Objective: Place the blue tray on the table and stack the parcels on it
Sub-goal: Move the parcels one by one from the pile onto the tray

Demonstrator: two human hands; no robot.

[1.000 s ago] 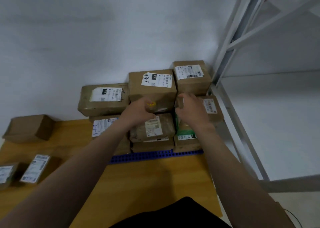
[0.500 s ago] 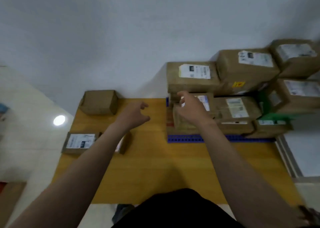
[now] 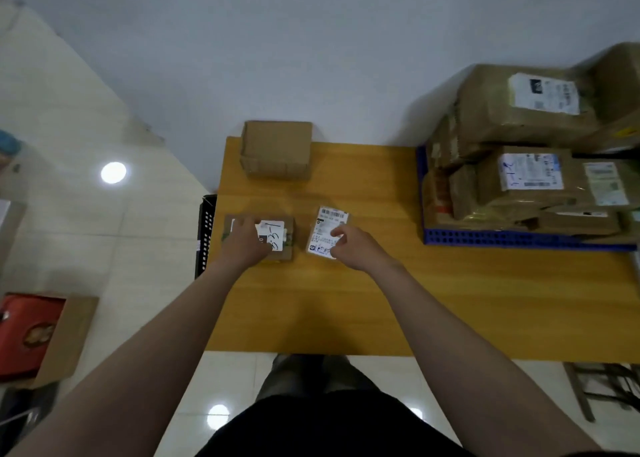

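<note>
The blue tray (image 3: 519, 239) lies on the right side of the wooden table (image 3: 346, 304), and several taped brown parcels (image 3: 519, 179) are stacked on it. Two small parcels lie near the table's left edge. My left hand (image 3: 244, 240) lies over the left one, a brown parcel with a handwritten white label (image 3: 280, 236), with its fingers curled over the far left part. My right hand (image 3: 353, 247) touches the right one, a parcel with a large white label (image 3: 323, 226), with loosely bent fingers resting on the label.
A plain cardboard box (image 3: 277, 150) stands at the table's back left by the wall. A black perforated crate (image 3: 206, 234) sits beside the table's left edge. On the floor at the left lies an open carton with red contents (image 3: 31, 332).
The view swung left, away from the stack. Both hands left the stacked parcels and came down onto the two small parcels at the table's left side.
</note>
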